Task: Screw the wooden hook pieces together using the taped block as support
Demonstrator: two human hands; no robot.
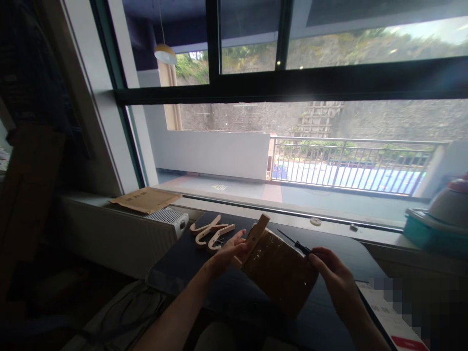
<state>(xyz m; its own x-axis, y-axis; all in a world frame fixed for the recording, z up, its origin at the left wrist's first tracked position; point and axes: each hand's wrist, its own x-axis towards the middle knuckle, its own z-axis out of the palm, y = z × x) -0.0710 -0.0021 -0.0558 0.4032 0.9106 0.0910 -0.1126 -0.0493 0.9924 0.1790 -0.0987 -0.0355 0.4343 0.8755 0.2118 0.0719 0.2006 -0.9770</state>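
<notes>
My left hand [230, 251] is closed around a light wooden strip [259, 230] that lies along the edge of a brown, glossy board [280, 265]. In my right hand [331, 268] is a screwdriver [302, 247] with a dark handle, its thin shaft pointing up and left above the board's far edge. The tip touches nothing that I can make out. Curved wooden pieces [212, 231], hook-like in shape, lie on the dark table [175, 263] to the left of my left hand. Small metal bits, perhaps screws [218, 242], lie among them.
Behind the table runs a window sill with a round disc [315, 221] and a small dark object [353, 227]. A brown envelope [146, 199] and a white vented box [168, 217] stand at left. A teal tub [420, 231] is at right, with printed paper [383, 302] below.
</notes>
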